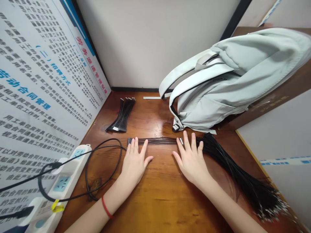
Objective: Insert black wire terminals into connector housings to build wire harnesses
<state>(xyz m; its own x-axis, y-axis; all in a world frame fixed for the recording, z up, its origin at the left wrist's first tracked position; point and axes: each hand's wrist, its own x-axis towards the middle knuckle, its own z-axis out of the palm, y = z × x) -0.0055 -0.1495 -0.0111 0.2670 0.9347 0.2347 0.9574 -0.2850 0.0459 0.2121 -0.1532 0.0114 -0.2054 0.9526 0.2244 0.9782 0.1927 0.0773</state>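
Observation:
A flat cable (161,141) of thin dark wires lies straight across the wooden table, with a black connector (129,141) at its left end. My left hand (136,161) lies flat with fingers spread, its fingertips on the cable close to that connector. My right hand (191,158) is also spread out, fingertips over the cable's right end beside a small white piece (181,141). Both palms face down and grip nothing. Beside my right hand begins a thick bundle of black wires (233,161) with pale tips. Part of the cable's right end is hidden under my fingers.
A bundle of finished-looking dark cables (123,115) lies at the back left. A pale backpack (230,84) stands at the back right. On the left are a white power strip (73,171) and a looped black cord (86,174). A white strip (153,97) lies near the back wall.

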